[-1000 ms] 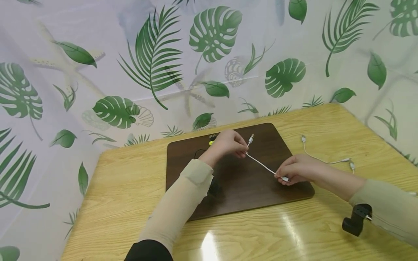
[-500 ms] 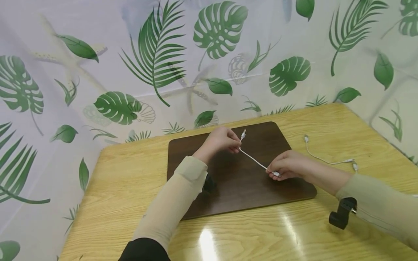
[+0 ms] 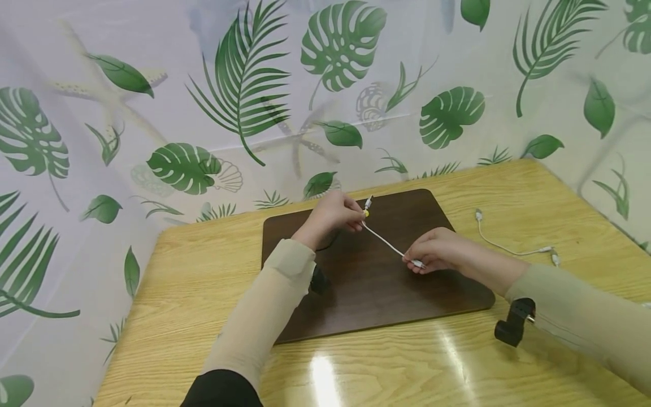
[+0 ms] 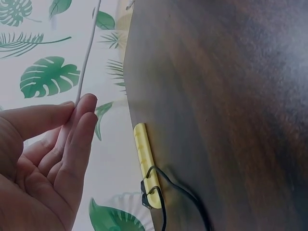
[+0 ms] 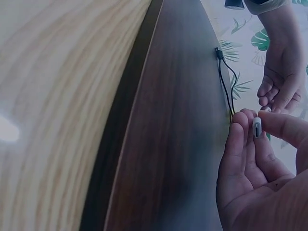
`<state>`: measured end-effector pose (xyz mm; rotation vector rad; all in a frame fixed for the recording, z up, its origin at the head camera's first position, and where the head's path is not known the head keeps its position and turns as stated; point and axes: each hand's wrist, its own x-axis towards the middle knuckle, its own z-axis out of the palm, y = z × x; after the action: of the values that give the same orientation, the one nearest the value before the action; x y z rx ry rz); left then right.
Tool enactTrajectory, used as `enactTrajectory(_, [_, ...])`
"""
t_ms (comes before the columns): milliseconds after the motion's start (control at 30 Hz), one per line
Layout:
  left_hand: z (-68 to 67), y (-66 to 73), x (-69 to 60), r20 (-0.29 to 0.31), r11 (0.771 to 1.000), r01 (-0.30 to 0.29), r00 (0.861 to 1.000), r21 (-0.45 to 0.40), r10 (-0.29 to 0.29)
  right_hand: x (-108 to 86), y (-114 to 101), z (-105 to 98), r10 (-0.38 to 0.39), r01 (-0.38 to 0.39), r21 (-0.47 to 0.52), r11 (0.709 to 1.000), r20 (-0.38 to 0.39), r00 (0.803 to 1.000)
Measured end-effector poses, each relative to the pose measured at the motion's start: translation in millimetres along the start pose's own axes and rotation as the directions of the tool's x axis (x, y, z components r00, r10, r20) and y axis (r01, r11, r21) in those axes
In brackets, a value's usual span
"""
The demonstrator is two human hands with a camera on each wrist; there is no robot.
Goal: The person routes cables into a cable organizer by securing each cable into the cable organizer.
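Observation:
A short white USB cable is stretched between my two hands above a dark brown board. My left hand pinches it between thumb and fingertips near one end, where a metal-tipped plug sticks up. With thumb and forefinger my right hand grips the other end, whose small oval connector shows in the right wrist view. At the board's far edge lies a yellow slotted cable holder, mostly hidden behind my left hand in the head view. Black cords run from it.
Another white cable lies on the light wooden table right of the board, a plug at each end visible. A leaf-patterned sheet hangs behind the table. A black wrist camera sits on my right forearm.
Both hands have moved left with the white cable over the board, rising slightly in the head view. Each keeps its pinch. The other white cable stays on the table.

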<state>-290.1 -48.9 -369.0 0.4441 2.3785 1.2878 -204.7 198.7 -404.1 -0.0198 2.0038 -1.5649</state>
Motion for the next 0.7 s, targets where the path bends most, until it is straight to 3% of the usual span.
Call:
enactTrajectory(400, [-10.5,-4.8,5.1,-0.088,0.999,0.023,0.996,0.036,-0.020,11.1,-12.1,1.5,-0.019,0.020,0.012,1.000,-0.032,0.999])
enactTrajectory(700, [-11.5,-8.8,8.5,-0.139,0.999,0.044,0.989,0.016,-0.042,20.2,-13.0,1.6,-0.035,0.036,0.018,0.999,-0.046,0.998])
